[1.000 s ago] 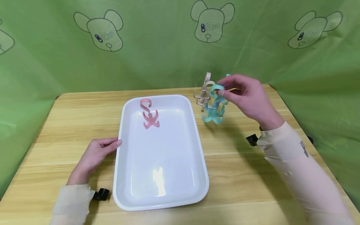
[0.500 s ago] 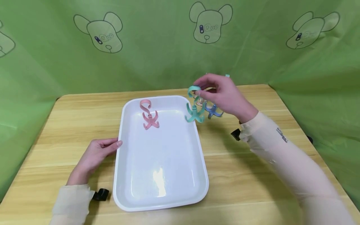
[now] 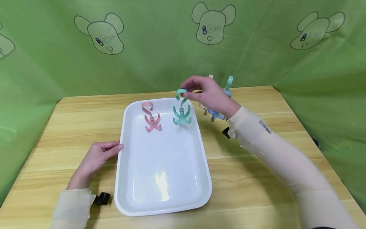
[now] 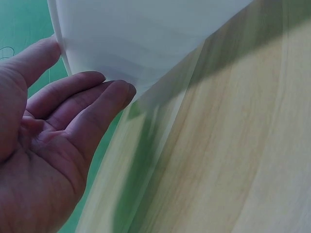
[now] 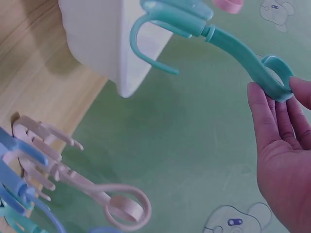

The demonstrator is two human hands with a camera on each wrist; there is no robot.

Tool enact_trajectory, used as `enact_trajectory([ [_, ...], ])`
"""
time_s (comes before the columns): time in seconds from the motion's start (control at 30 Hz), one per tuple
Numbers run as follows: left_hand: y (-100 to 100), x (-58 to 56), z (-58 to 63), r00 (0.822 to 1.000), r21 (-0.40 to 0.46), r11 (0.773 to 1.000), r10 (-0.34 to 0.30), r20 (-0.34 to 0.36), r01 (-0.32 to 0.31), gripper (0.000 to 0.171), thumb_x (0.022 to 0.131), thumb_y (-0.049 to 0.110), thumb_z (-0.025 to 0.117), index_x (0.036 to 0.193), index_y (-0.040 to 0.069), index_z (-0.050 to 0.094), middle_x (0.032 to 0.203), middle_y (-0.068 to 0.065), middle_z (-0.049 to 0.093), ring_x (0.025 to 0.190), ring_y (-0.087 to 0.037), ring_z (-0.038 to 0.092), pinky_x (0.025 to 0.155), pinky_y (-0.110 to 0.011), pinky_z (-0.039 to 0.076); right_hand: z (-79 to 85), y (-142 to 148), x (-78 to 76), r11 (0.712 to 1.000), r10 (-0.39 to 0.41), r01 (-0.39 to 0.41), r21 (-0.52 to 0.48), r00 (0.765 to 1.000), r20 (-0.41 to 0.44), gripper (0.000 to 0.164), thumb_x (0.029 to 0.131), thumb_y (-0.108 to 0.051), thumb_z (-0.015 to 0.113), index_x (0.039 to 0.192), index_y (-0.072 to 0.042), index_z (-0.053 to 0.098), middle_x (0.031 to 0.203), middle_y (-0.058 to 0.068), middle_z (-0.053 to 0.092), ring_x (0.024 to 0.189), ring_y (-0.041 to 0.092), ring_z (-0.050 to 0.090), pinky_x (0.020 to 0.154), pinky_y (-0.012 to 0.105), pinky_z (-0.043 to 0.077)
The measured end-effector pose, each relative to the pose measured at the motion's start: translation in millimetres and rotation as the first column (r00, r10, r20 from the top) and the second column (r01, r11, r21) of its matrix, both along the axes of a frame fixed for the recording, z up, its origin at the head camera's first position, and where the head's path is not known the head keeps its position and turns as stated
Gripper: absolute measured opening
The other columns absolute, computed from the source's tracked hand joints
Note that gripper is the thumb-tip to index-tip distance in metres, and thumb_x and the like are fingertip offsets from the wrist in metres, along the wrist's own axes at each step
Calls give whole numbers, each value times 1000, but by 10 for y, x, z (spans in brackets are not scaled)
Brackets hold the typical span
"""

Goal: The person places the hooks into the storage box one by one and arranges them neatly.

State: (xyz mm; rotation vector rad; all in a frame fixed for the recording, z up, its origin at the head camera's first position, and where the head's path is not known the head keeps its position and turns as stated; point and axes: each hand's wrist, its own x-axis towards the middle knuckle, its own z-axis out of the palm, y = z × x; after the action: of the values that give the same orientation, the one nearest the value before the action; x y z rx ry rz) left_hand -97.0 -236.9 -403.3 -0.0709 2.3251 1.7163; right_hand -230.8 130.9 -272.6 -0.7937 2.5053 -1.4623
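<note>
1. Clearly, the right hand [image 3: 208, 93] has its thumb and fingers closed in a pinch on the upper curl of the teal hook [image 3: 181, 117].
2. Governing relation: the teal hook hangs beneath those fingertips, its long axis nearly upright, curl uppermost and prongs lowest. The right hand is the nearer one; the left hand [image 3: 97, 157] lies well apart, across the tray [image 3: 163, 156].
3. Position of the teal hook: over the tray's interior, toward the far right corner. Whether its prongs touch the tray's floor cannot be told.
4. The left hand grips the tray midway along its left side, thumb over the rim, fingertips against the outer wall.
5. The pink hook [image 3: 152, 123] stands inside the tray toward the far left corner, curl upward, beside the teal hook but apart from it.
6. Outside the tray, beyond its right side near the far corner, a blue hook [image 3: 215, 114], a pale hook [image 5: 80, 182] and a second teal hook [image 3: 229, 84] are grouped closely, partly hidden by the right hand.
7. Beneath the tray lies the wooden table [image 3: 237, 200]; behind it hangs green cloth [image 3: 157, 63] printed with outlined animal heads.
</note>
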Motion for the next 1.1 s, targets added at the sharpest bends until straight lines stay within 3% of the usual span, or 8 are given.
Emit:
enact_trajectory([
  [0.37,0,12,-2,1000,11,1000,5,2,-5,52,96,32,67,127,-8,60,121,-18,65,102,-6,63,85,-23,52,-186,-62,-102,1000,-4,3,19,998,70,24,91,-2,69,115,-6,65,108,6,64,101,19,58,88,31,51],
  [0.8,-9,-19,-4,1000,16,1000,3,-4,-3,52,96,33,67,126,-8,61,120,-19,65,101,-7,64,85,-23,53,-348,-103,-196,997,-15,11,79,999,45,24,89,-1,71,113,-2,65,107,8,63,98,21,58,89,31,49],
  [1.1,-16,-6,0,1000,9,1000,-6,2,6,51,96,32,67,126,-9,60,120,-19,65,101,-7,64,85,-23,53,-447,-144,-180,995,-16,10,97,998,54,24,89,-2,71,112,-5,65,107,6,64,98,20,58,89,30,49],
])
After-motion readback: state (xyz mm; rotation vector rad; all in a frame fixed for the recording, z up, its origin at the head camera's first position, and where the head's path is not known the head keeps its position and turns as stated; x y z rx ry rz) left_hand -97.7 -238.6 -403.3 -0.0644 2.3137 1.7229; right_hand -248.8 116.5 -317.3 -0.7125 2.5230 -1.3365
